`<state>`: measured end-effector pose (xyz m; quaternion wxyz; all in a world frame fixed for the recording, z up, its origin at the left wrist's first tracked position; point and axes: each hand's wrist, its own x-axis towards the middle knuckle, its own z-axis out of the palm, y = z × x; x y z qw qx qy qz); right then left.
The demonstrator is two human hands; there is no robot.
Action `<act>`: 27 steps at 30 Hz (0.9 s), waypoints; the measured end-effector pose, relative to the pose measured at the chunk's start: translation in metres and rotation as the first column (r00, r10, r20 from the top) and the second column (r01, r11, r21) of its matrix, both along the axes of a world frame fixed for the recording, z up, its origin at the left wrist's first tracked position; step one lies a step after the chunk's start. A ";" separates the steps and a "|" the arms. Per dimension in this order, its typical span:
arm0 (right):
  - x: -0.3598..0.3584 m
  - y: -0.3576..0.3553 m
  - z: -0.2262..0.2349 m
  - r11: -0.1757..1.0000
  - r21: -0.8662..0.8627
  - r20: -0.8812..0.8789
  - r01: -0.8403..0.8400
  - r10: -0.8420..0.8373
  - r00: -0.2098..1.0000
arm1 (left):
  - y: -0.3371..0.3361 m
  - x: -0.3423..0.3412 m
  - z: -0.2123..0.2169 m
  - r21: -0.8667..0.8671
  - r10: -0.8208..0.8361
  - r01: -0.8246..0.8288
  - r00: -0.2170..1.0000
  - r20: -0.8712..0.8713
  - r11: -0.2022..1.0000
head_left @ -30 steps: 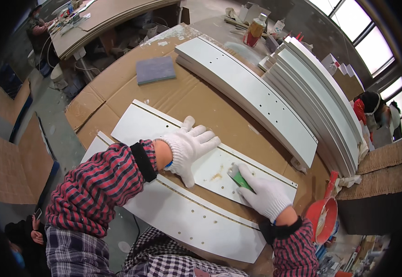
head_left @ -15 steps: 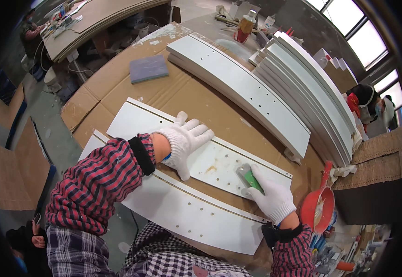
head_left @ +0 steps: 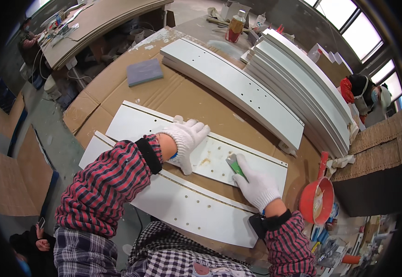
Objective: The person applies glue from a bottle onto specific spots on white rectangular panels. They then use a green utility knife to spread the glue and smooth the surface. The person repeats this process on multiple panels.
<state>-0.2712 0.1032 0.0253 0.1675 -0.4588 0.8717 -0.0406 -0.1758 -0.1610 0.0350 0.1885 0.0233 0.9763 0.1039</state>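
My left hand, in a white glove, lies flat with fingers spread on a white drilled panel that rests on the cardboard-covered table. My right hand, also gloved, grips a green scraper and presses its blade onto the same panel, just right of a brownish smear. A second white panel lies closer to me, partly under my arms.
Stacks of long white panels fill the far right of the table. A grey sanding block sits at the far left, a red bowl at the right edge, bottles at the back. Another person works at right.
My right hand has slid the green scraper left along the panel toward the smear. My left hand stays pressed flat on the panel.
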 end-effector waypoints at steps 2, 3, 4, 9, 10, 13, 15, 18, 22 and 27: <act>0.005 0.005 0.000 0.999 -0.033 -0.036 -0.038 0.037 0.999 | -0.001 0.003 0.002 -0.007 0.002 -0.002 1.000 0.000 1.000; 0.009 0.008 -0.001 0.999 -0.019 -0.034 -0.031 0.031 0.999 | 0.001 0.004 0.003 -0.006 -0.001 0.001 1.000 0.014 1.000; 0.012 0.008 0.000 1.000 -0.006 -0.031 -0.025 0.025 0.999 | 0.003 0.004 0.003 -0.004 -0.004 0.004 1.000 0.028 1.000; 0.013 -0.013 0.002 0.996 0.083 -0.055 0.043 -0.038 0.998 | 0.000 0.000 -0.003 0.010 -0.009 0.009 1.000 0.002 1.000; 0.014 -0.004 0.000 0.998 0.065 -0.064 0.003 0.001 0.998 | -0.001 0.001 -0.002 0.008 -0.003 0.003 1.000 0.006 1.000; 0.013 -0.019 0.008 0.990 0.098 0.005 0.100 -0.101 0.995 | 0.000 0.001 -0.004 -0.007 -0.014 0.013 0.999 -0.034 1.000; 0.017 -0.032 0.013 0.973 0.149 0.043 0.175 -0.184 0.982 | -0.001 -0.001 0.001 0.002 0.005 -0.006 1.000 0.012 1.000; 0.025 -0.030 0.015 0.975 0.163 -0.007 0.152 -0.153 0.988 | -0.002 0.001 0.003 0.000 0.019 -0.019 1.000 0.009 1.000; 0.035 -0.027 0.018 0.972 0.168 -0.032 0.164 -0.161 0.986 | -0.002 0.000 -0.002 0.005 0.005 -0.004 0.999 -0.050 1.000; 0.035 -0.051 0.012 0.942 0.223 -0.041 0.249 -0.246 0.968 | -0.006 0.001 0.004 0.021 0.056 -0.056 0.998 0.000 0.998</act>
